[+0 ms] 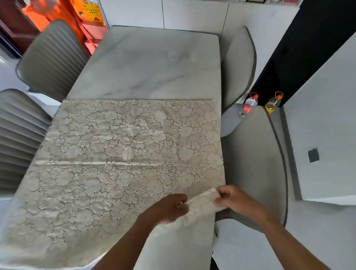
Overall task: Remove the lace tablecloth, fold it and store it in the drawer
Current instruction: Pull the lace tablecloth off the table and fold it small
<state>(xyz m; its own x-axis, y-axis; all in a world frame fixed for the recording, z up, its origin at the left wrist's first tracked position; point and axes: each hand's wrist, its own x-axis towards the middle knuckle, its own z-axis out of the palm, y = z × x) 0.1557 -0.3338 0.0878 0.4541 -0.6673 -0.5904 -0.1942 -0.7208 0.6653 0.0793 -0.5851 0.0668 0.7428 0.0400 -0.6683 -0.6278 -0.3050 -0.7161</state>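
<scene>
Where the cream floral lace tablecloth [121, 157] covers the near half of the pale marble-look table [150, 61], pinched at its near right corner by both hands. Left hand [171, 207] closed on the lifted cloth edge, fingertips tucked under and out of sight. Right hand [234, 199] gripping the same raised corner just beside it, thumb on top. Cloth lying flat elsewhere, one pale crease running across the middle, its near left edge hanging off the table and blurred. Whole head view smeared by motion, lace pattern soft near the bottom. Forearms cut off by the lower frame edge. Two ribbed grey chairs [51, 58] tucked at the left side, two smooth grey chairs [239, 68] at the right. Two clear plastic bottles with red handles [250, 104] standing on the floor by a black panel [311, 39]. Orange boxes [84, 15] at the far left, print unreadable.
</scene>
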